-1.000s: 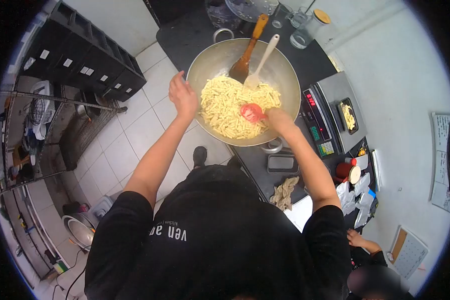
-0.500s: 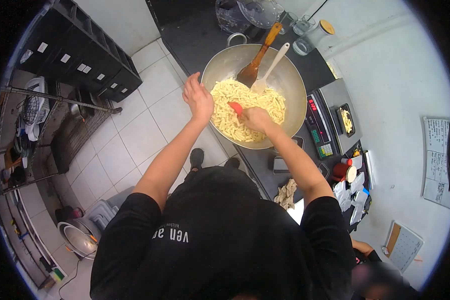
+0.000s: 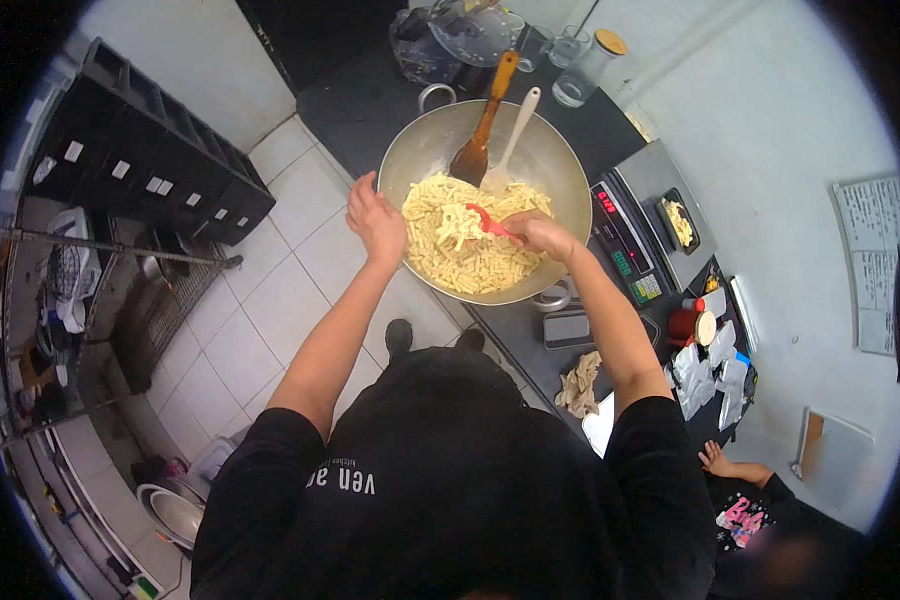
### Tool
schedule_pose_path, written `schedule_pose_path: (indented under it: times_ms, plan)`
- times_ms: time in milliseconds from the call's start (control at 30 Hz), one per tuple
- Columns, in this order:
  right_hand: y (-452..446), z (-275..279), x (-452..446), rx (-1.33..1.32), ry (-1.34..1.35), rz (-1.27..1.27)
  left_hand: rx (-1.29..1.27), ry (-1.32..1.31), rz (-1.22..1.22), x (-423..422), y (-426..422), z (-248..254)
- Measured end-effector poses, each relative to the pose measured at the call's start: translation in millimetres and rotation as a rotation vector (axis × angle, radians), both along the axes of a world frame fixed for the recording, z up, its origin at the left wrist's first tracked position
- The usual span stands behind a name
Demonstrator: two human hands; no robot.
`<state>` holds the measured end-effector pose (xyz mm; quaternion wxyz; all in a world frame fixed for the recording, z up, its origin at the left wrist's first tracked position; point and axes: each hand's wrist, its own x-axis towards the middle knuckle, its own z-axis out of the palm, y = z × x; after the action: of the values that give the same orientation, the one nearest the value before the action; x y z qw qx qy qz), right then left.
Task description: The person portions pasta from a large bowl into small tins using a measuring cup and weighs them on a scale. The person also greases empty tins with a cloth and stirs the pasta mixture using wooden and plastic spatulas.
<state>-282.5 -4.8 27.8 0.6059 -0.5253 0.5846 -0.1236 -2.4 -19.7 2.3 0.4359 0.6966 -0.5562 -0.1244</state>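
Note:
A wide metal pan (image 3: 580,205) holds a heap of pale, sauce-coated macaroni (image 3: 470,265). My right hand (image 3: 542,235) is closed around the handle of a red spoon (image 3: 492,224), whose bowl carries some macaroni just over the heap. On the pan's left rim rests my left hand (image 3: 378,225), its fingers stretched out along the outside. A wooden spatula (image 3: 478,140) and a cream-coloured spatula (image 3: 515,138) lean in the pan, their lower ends at the macaroni.
Right of the pan, a digital scale (image 3: 625,245) bears a black tray (image 3: 678,222) with some macaroni. A glass jar (image 3: 575,88) stands behind. Crumpled brown paper (image 3: 578,385) and foil packs (image 3: 692,380) lie nearer me. Another person's hand (image 3: 715,460) is at lower right.
The red spoon has risen out of the heap with macaroni on it, and my right hand has lifted and shifted right relative to the pan. My left hand stays on the rim.

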Motion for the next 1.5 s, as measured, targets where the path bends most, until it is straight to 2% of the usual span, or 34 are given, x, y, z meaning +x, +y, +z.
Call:
schedule_pose_path:
  times_ms: [67,167,200,267,367,467,600,700,767,833,900,1000,1033,1100,1133,1167,1233,1367,1500]
  plan:
    - [3.1,6.7,-6.6,0.082,0.005,-0.081,-0.014,-0.017,-0.015,1.1,-2.3,-3.3]
    - [15.3,33.5,-1.1,0.082,-0.053,-0.157,-0.033,-0.049,-0.026,2.2,-3.5,-6.2]
    - [15.5,27.2,-5.8,0.081,-0.055,-0.17,-0.04,-0.068,-0.026,2.6,-3.6,-6.6]
    - [12.7,11.2,-16.9,0.031,-0.092,-0.15,-0.037,-0.085,-0.038,3.4,-2.6,-6.9]
    - [24.0,41.0,-18.3,0.045,-0.156,-0.221,-0.038,-0.108,-0.044,5.3,-4.3,-10.7]
    - [28.0,32.8,-29.7,-0.022,-0.139,-0.187,-0.039,-0.133,-0.04,4.8,-5.1,-11.4]
    - [38.1,49.8,-45.4,-0.051,-0.155,-0.209,-0.061,-0.19,-0.037,5.5,-3.9,-10.6]
    - [51.8,68.8,-73.8,-0.034,-0.216,-0.357,-0.05,-0.202,-0.053,7.7,-5.5,-11.4]
    - [63.5,89.6,-100.8,-0.136,-0.251,-0.446,-0.067,-0.217,-0.07,9.5,-7.1,-15.3]
    - [80.7,127.1,-132.2,-0.18,-0.115,-0.549,-0.084,-0.237,-0.077,11.5,-9.0,-17.4]
    - [91.6,121.2,-187.6,-0.342,0.019,-0.584,-0.076,-0.266,-0.061,11.0,-8.4,-16.1]
    - [107.2,136.8,-245.5,-0.427,0.35,-0.691,-0.028,-0.286,-0.034,4.8,-5.5,-7.3]
    - [109.4,126.1,-270.4,-0.428,0.351,-0.695,-0.018,-0.305,-0.026,6.1,-6.0,-8.1]
    - [108.8,90.9,-314.1,-0.625,0.515,-0.7,-0.036,-0.323,-0.046,9.9,-7.9,-11.2]
    - [109.2,89.3,-321.4,-0.594,0.677,-0.697,-0.053,-0.341,-0.063,10.8,-8.7,-12.5]
    - [106.7,77.9,-331.6,-0.596,0.676,-0.698,-0.055,-0.342,-0.062,11.9,-9.0,-14.0]
    - [97.6,46.5,-354.1,-0.801,0.977,-0.625,-0.025,-0.368,-0.053,11.5,-7.7,-12.9]
    - [81.9,30.3,-362.8,-0.773,1.06,-0.635,0.002,-0.407,-0.026,5.4,-4.1,-5.8]
    - [79.6,26.1,-363.8,-0.802,1.2,-0.542,0.029,-0.417,-0.003,5.4,-4.0,-6.4]
